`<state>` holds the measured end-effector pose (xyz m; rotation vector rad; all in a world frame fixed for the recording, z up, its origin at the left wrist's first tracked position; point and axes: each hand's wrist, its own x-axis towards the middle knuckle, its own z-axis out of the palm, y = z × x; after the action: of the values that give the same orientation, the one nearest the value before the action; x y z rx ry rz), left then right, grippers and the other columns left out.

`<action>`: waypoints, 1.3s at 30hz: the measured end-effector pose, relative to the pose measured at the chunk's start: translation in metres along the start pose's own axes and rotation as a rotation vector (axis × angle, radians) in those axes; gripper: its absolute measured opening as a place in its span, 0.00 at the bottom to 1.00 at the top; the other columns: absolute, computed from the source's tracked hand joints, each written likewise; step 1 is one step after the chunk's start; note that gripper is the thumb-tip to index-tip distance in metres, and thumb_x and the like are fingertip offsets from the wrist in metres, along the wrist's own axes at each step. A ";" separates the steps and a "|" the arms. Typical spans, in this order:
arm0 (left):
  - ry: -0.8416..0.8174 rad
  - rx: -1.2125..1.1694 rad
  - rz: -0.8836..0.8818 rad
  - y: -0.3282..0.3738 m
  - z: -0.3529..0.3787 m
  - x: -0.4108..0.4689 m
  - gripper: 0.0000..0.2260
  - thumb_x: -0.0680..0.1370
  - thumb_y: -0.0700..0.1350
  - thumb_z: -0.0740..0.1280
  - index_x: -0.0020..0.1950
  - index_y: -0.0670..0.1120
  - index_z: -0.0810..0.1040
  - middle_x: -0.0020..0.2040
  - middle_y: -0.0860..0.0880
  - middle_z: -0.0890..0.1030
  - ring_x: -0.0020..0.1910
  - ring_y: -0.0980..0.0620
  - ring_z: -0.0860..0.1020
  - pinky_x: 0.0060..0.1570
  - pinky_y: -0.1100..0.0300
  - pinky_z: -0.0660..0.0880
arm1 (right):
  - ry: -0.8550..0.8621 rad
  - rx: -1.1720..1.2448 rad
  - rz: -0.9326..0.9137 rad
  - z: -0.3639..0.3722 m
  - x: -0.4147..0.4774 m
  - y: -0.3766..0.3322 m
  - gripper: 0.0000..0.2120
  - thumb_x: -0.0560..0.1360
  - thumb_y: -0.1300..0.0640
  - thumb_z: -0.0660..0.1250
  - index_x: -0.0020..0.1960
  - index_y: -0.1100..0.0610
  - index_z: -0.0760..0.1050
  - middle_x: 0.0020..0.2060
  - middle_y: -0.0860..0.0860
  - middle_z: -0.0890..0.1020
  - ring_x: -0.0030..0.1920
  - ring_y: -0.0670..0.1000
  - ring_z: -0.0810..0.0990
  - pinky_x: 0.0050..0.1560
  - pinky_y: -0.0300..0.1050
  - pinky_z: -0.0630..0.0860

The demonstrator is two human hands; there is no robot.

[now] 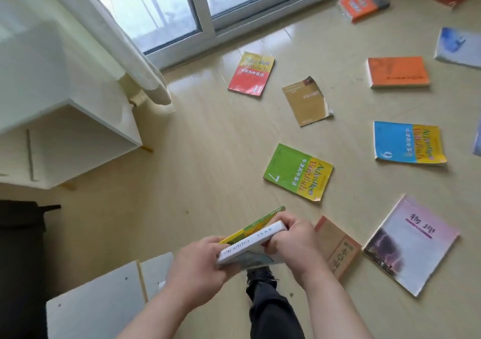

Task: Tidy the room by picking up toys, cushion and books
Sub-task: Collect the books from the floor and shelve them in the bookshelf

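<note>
1. Grip, left: my left hand (197, 266), at lower centre of the frame, has its fingers curled round the near end of a white-spined book (250, 242).
2. Grip, right: my right hand (294, 242) closes its fingers on the far end of the same book. Both hands grip it, and no finger is spread.
3. Stack: a green-edged book (257, 223) lies against the far face of the white-spined book. The two are held together above the floor, spine facing up and left.
4. Surface: the floor (195, 156) is pale wood-look plank with a light sheen near the glass.
5. Books on the floor, all lying flat and apart from one another:
   - red-and-yellow book (252, 74), upper centre;
   - tan book (304, 102), just right of it;
   - green-and-yellow book (298, 172), centre;
   - blue-and-yellow book (408, 143) and orange book (398, 72), right;
   - pink book (411, 242), lower right;
   - brown book (338, 247), partly hidden behind my right hand.
6. Room: a sliding glass door (169, 5) runs along the top, with a white curtain (125, 39) hanging at its left.
7. A white cabinet (65, 141) stands at the left edge. White panels (96, 305) lie at lower left.
</note>
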<state>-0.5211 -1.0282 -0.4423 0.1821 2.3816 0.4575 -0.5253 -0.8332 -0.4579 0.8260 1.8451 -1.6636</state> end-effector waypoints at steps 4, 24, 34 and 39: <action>0.037 0.062 -0.045 -0.017 -0.041 0.056 0.08 0.77 0.57 0.67 0.54 0.61 0.81 0.53 0.65 0.79 0.43 0.57 0.78 0.38 0.59 0.76 | 0.055 0.134 -0.028 0.027 0.064 -0.031 0.14 0.61 0.73 0.62 0.36 0.57 0.80 0.37 0.53 0.82 0.39 0.51 0.79 0.35 0.40 0.76; -0.108 -0.888 -0.266 -0.022 -0.202 0.158 0.09 0.77 0.46 0.73 0.56 0.47 0.82 0.45 0.47 0.87 0.43 0.46 0.86 0.38 0.53 0.82 | 0.232 0.572 0.344 0.094 0.156 -0.068 0.24 0.82 0.34 0.53 0.64 0.49 0.75 0.60 0.48 0.81 0.61 0.52 0.77 0.63 0.53 0.71; -0.314 -1.044 -0.505 -0.163 -0.208 0.184 0.12 0.78 0.43 0.71 0.60 0.42 0.79 0.49 0.40 0.86 0.45 0.37 0.85 0.44 0.42 0.82 | 0.241 0.752 0.454 0.207 0.156 -0.059 0.25 0.76 0.35 0.64 0.63 0.52 0.80 0.58 0.58 0.84 0.56 0.65 0.83 0.56 0.74 0.77; -0.251 -1.000 -0.627 -0.272 -0.209 0.173 0.08 0.78 0.44 0.72 0.56 0.44 0.82 0.46 0.44 0.87 0.43 0.41 0.86 0.46 0.44 0.82 | 0.202 0.469 0.521 0.310 0.154 -0.066 0.30 0.74 0.26 0.56 0.59 0.49 0.75 0.51 0.52 0.86 0.49 0.59 0.86 0.45 0.63 0.83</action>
<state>-0.7912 -1.2942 -0.5041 -0.8672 1.5939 1.1378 -0.6850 -1.1302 -0.5602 1.5646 1.1998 -1.7151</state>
